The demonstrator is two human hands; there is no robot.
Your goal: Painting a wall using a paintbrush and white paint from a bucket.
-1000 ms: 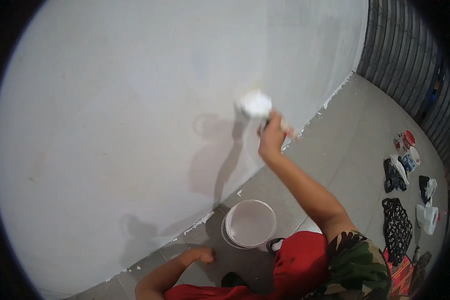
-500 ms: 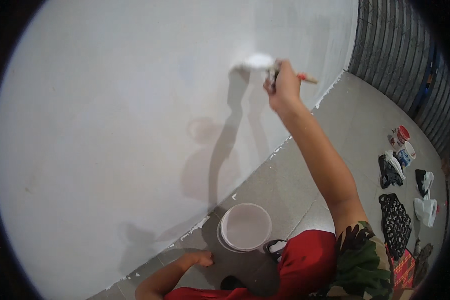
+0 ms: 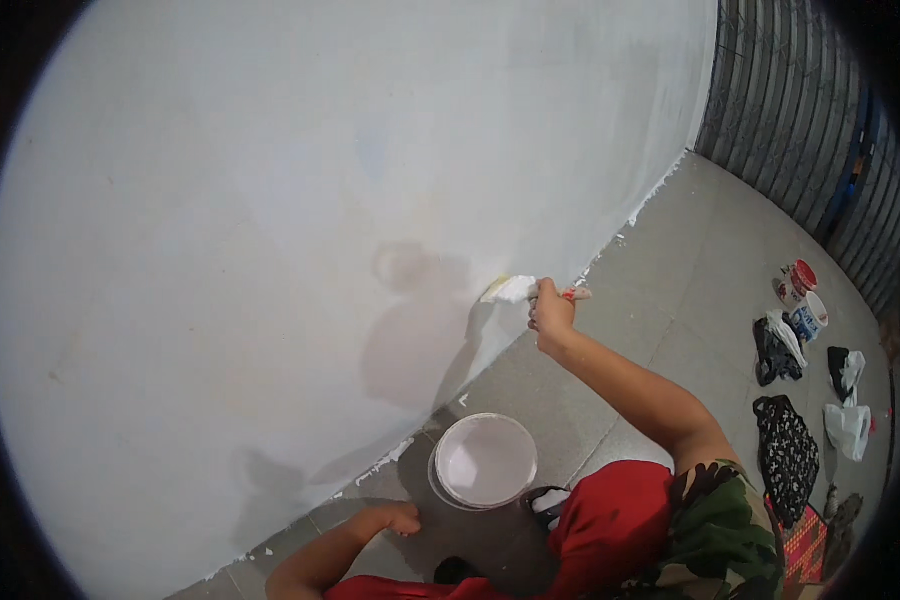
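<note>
My right hand (image 3: 553, 313) is closed round the handle of a paintbrush (image 3: 513, 289). Its white-coated bristles point left and touch, or nearly touch, the pale wall (image 3: 270, 200) low down, a little above the floor line. At the lower left, my left hand (image 3: 402, 519) is curled into a loose fist, and nothing shows in it. Just to the right of that hand, a round white bucket (image 3: 486, 462) stands on the floor by the foot of the wall. The light inside is pinkish white; I cannot tell how full it is.
Grey floor tiles (image 3: 670, 290) meet the wall along a line of white paint spots. At the right lie small tubs (image 3: 809, 316), dark and white plastic bags (image 3: 777, 348) and a black patterned cloth or bag (image 3: 787, 460). A ribbed grey shutter (image 3: 780, 120) rises behind them.
My right hand has brought the paintbrush down the wall, from high up to near the floor line. The left hand and the bucket have stayed in place.
</note>
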